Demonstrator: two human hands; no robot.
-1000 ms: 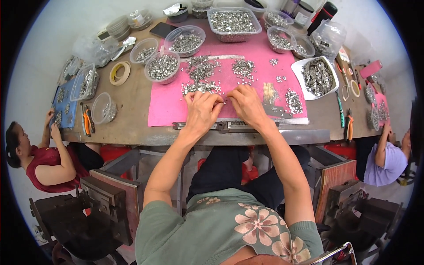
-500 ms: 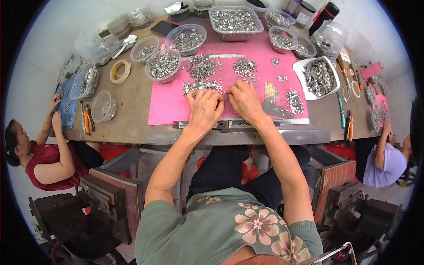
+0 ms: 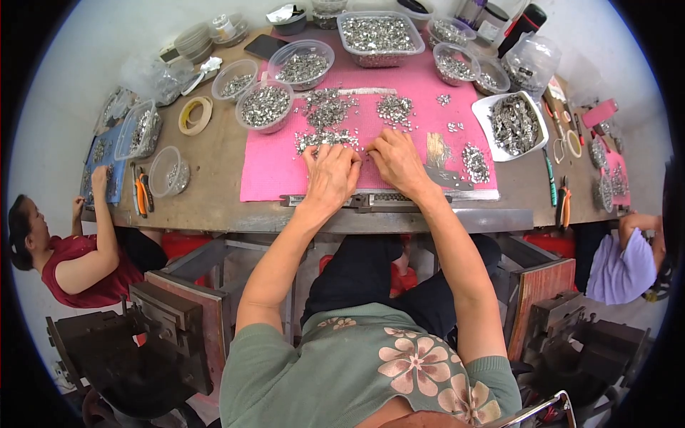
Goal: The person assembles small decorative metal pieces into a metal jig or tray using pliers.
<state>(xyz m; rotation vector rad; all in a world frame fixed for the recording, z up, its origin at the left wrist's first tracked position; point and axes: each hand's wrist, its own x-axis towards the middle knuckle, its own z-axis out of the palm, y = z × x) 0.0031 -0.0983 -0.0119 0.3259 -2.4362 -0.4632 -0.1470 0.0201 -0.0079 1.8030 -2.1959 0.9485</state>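
Both hands work over a pink mat (image 3: 267, 175). My left hand (image 3: 332, 171) is closed, its fingertips curled at the near edge of a pile of small silvery metal pieces (image 3: 321, 138). Just across a narrow gap, my right hand (image 3: 398, 165) is closed with thumb and fingertips pinched together. Whatever either hand grips is hidden or too small to name. Under the wrists a slotted metal bar (image 3: 367, 202) lies along the mat's near edge. Beyond the hands sit another heap of silvery pieces (image 3: 394, 110) and, to the right, some thin pins (image 3: 441, 151).
Clear tubs of metal pieces (image 3: 265, 107) line the far side, with a large rectangular one (image 3: 380, 37) in the middle. A white tray (image 3: 483, 113) stands right. Tape (image 3: 195, 116) and orange-handled pliers (image 3: 146, 192) lie left. A co-worker (image 3: 78, 250) sits at each side.
My hands stay in nearly the same place. The left co-worker's hands have shifted over the blue mat. The right co-worker's arm has drawn back from the table.
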